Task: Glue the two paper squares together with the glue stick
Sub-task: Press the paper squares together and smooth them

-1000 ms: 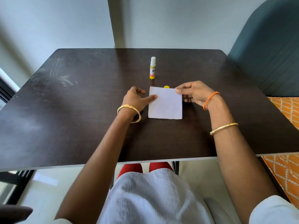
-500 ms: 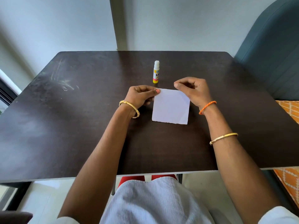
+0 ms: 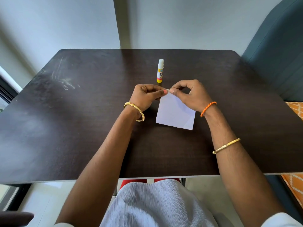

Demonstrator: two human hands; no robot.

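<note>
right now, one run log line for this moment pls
left hand: pinching paper corner | right hand: pinching same corner | glue stick: upright, untouched | table

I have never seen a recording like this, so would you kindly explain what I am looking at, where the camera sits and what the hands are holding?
There is no machine here: a person wears one wide-angle camera on the head, looking down at their own bare hands. On the dark table a glue stick stands upright, untouched. The left hand and right hand both pinch the far left corner of the white paper, whose near edge rests on the table. Whether it is one sheet or two stacked, I cannot tell.
</note>
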